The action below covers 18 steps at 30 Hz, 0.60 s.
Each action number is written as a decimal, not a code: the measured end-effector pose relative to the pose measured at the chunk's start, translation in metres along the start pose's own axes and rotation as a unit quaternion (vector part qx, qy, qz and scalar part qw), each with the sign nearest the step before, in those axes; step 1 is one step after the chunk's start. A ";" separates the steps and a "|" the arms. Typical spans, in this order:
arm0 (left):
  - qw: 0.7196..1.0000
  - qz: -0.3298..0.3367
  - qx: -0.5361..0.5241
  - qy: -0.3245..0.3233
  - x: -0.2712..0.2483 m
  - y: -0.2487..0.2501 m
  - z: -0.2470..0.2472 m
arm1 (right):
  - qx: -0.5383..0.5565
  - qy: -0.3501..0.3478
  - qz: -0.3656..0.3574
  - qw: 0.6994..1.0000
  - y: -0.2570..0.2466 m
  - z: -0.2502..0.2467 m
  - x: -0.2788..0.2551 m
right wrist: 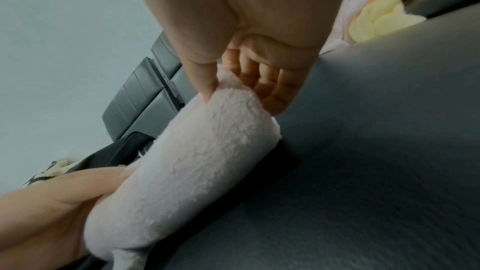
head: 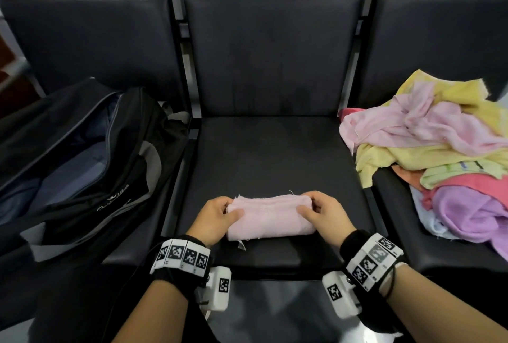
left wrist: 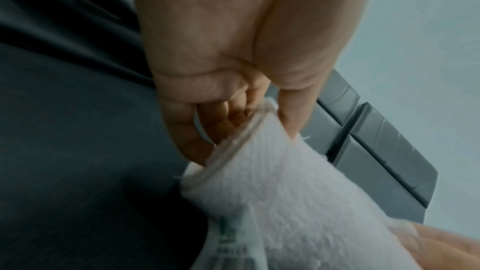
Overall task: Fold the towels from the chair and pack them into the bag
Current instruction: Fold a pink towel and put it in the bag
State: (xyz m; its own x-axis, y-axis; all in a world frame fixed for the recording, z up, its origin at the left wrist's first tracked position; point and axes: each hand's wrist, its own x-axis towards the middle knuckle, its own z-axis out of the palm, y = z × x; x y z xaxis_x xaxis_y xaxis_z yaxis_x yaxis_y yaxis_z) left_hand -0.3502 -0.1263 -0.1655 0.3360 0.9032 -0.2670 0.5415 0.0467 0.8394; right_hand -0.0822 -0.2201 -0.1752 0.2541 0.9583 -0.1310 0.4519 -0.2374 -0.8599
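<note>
A pale pink towel [head: 270, 217], folded into a thick bundle, lies near the front edge of the middle black seat [head: 275, 155]. My left hand [head: 220, 215] grips its left end, thumb on top and fingers curled under [left wrist: 233, 130]. My right hand [head: 316, 212] pinches its right end [right wrist: 233, 93] the same way. The towel [left wrist: 272, 192] looks whitish in both wrist views [right wrist: 194, 151], with a care label hanging at its near left corner. An open black bag [head: 82, 155] sits on the left seat. A heap of unfolded towels [head: 439, 150] lies on the right seat.
The heap holds pink, yellow, coral, purple and white towels and spills toward the seat's front edge. Metal armrest posts [head: 187, 73] separate the three seats. The bag's zipped mouth faces up, showing a dark blue lining.
</note>
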 end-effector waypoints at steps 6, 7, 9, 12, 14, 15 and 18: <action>0.996 -0.023 0.075 0.040 0.011 -0.009 0.012 | -0.018 0.042 0.063 0.997 0.014 0.015 0.018; 0.995 -0.027 0.078 0.050 0.012 -0.011 0.013 | -0.030 0.041 0.069 0.996 0.015 0.017 0.020; 0.993 -0.028 0.089 0.067 0.013 -0.013 0.015 | -0.049 0.016 0.080 0.995 0.016 0.018 0.025; 0.986 -0.020 0.144 0.084 0.015 -0.015 0.017 | -0.096 -0.049 0.096 0.990 0.014 0.016 0.033; 0.981 -0.021 0.174 0.084 0.016 -0.016 0.016 | -0.140 -0.083 0.104 0.981 0.011 0.015 0.037; 0.979 -0.024 0.184 0.082 0.015 -0.015 0.016 | -0.155 -0.091 0.108 0.978 0.009 0.016 0.038; 0.979 -0.045 0.183 0.072 0.012 -0.012 0.015 | -0.168 -0.100 0.114 0.974 0.005 0.017 0.036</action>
State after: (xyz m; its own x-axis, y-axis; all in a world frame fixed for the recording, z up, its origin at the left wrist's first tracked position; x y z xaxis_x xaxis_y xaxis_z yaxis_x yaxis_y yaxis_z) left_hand -0.3414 -0.1226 -0.1856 0.1760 0.9547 -0.2397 0.8125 -0.0034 0.5829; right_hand -0.0852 -0.1842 -0.1923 0.2235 0.8785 -0.4223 0.6656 -0.4541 -0.5922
